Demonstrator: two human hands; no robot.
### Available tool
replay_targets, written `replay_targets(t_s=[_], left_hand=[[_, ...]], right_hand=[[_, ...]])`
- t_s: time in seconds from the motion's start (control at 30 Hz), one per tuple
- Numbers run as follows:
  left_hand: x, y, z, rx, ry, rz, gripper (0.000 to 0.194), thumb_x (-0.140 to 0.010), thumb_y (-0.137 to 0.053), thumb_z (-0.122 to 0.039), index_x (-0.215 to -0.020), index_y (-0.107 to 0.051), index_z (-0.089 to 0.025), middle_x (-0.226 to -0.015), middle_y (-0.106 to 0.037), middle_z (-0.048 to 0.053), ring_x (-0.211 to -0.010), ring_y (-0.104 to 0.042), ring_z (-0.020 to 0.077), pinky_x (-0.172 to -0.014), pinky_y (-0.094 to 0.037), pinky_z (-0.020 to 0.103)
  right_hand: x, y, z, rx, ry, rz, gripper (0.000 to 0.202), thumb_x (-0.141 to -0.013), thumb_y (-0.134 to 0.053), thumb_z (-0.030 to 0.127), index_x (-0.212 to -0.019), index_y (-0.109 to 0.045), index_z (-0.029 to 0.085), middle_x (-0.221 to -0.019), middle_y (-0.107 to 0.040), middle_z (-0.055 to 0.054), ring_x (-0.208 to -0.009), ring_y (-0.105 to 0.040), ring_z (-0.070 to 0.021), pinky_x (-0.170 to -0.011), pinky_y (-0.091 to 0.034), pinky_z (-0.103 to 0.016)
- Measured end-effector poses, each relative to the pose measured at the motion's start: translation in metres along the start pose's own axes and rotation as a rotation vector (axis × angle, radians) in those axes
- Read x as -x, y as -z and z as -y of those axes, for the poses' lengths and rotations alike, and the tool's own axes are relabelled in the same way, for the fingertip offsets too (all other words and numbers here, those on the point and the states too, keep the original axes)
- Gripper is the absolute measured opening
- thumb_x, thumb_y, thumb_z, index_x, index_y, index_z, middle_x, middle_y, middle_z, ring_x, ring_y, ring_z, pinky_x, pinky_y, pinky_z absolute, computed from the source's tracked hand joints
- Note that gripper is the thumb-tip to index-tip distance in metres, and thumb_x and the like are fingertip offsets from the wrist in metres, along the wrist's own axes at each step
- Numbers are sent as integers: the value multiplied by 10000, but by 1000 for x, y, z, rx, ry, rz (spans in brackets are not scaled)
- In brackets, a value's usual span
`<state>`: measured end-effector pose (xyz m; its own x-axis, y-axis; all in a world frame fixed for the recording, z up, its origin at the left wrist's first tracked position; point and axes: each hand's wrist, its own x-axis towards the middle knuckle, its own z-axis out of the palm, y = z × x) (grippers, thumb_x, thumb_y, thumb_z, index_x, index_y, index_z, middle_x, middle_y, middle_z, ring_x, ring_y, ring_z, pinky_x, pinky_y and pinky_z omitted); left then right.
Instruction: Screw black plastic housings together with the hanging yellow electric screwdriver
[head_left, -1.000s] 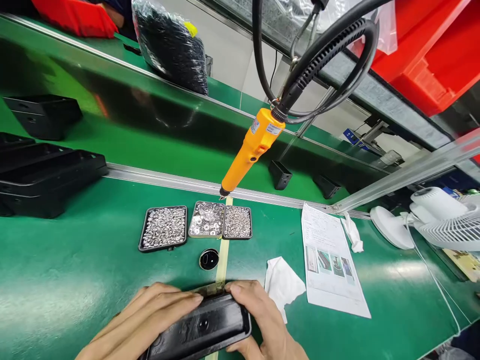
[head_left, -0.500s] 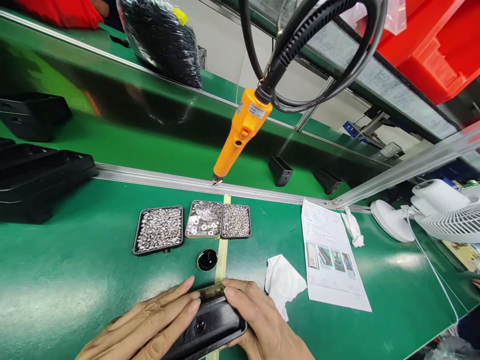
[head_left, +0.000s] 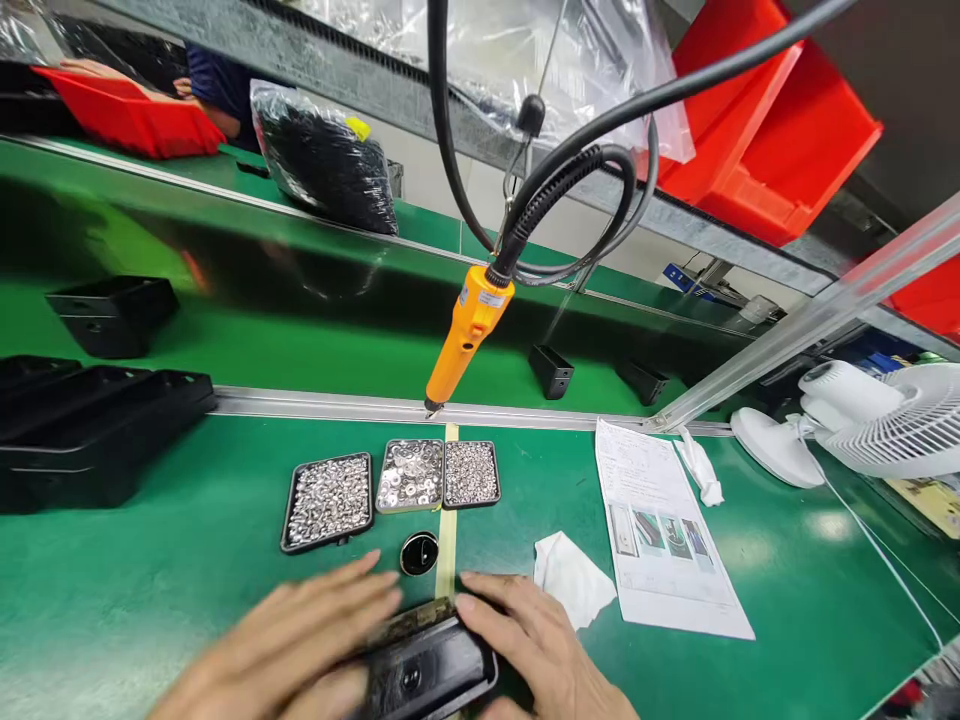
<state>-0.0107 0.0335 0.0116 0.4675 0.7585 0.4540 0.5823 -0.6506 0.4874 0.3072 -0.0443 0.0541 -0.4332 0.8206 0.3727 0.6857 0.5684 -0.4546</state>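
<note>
A long black plastic housing lies at the bottom centre of the head view, its near end cut off by the frame. My right hand grips its right end, fingers along the top edge and thumb low at the side. Stretched out and smeared by motion, the fingers of my left hand hover over or brush its left part; contact is unclear. Just beyond the housing sits a small round black cap. Behind that stand a tray of screws, a tray of washers and a tray of small metal parts.
An orange electric screwdriver hangs above the trays on a black cable. To the right are a white cloth, a printed sheet and a white fan. Black housings stack at left. Another person's arm shows behind.
My left hand has eased its hold, and its fingers have shifted on the housing. My right hand stays on the right end. The camera view has tilted upward.
</note>
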Motion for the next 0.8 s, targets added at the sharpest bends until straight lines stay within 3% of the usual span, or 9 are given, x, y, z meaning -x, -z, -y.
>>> replay_targets(t_s=[0.07, 0.13, 0.27, 0.4, 0.53, 0.6, 0.7, 0.8], left_hand=[[-36, 6, 23, 5, 94, 84, 385, -1091, -600, -620, -1283, -826, -374, -1317, -845, 15, -1252, -782, 280, -1088, -651, 432], [-73, 4, 42, -7, 92, 113, 410, -1115, -547, -588, -1058, -851, -318, -1100, -846, 35, -1070, -758, 269, -928, -631, 403], [-116, -23, 60, -41, 67, 222, 272, -1086, -644, -441, -995, -815, -250, -958, -775, 29, -968, -690, 238, -899, -566, 418], [-125, -44, 59, -57, 81, 301, 259, -1062, -743, -440, -1006, -743, -188, -968, -728, 15, -998, -702, 209, -973, -580, 432], [-129, -38, 57, -4, 146, 342, 299, -1080, -719, -466, -974, -723, -187, -989, -731, 20, -1021, -711, 212, -1006, -588, 450], [-129, -32, 58, 47, 222, 343, 328, -1102, -678, -498, -1016, -730, -186, -993, -732, 22, -985, -712, 203, -978, -597, 437], [-128, -26, 63, 140, 344, 344, 419, -1128, -606, -579, -1097, -733, -181, -995, -731, 24, -901, -706, 184, -892, -607, 400], [-126, -27, 69, 259, 399, 367, 493, -1119, -582, -649, -1065, -733, -182, -992, -748, 29, -928, -729, 195, -913, -613, 410]], right_hand=[[-7, 8, -6, 22, -1, -62, 695, -1176, -448, 692, -1739, -453, 285, -1563, -744, -138, -1430, -745, -289, -1175, -665, -461], [-22, 16, -11, -14, -37, -174, 596, -1217, -419, 600, -1719, -486, 286, -1508, -770, -127, -1381, -758, -269, -1147, -671, -447], [-74, 25, -18, -92, -131, -402, 450, -1218, -507, 372, -1651, -561, 264, -1439, -762, -129, -1252, -754, -242, -1001, -693, -408], [-134, 24, -25, -141, -195, -533, 596, -1140, -654, 377, -1690, -485, 222, -1555, -685, -183, -1378, -706, -293, -1106, -652, -500], [-189, 15, -33, -315, -322, -645, 1039, -995, -834, 570, -1779, -282, 169, -1703, -559, -242, -1572, -586, -360, -1295, -514, -607], [-212, 9, -37, -432, -342, -672, 1159, -951, -870, 601, -1796, -212, 158, -1688, -579, -236, -1575, -586, -356, -1320, -482, -607], [-237, 0, -44, -562, -349, -646, 1070, -989, -831, 534, -1791, -219, 179, -1382, -783, -142, -1314, -751, -303, -1214, -573, -559], [-246, -3, -48, -552, -348, -613, 763, -1035, -763, 476, -1686, -429, 260, -1181, -819, -54, -1097, -777, -261, -1086, -627, -489]])
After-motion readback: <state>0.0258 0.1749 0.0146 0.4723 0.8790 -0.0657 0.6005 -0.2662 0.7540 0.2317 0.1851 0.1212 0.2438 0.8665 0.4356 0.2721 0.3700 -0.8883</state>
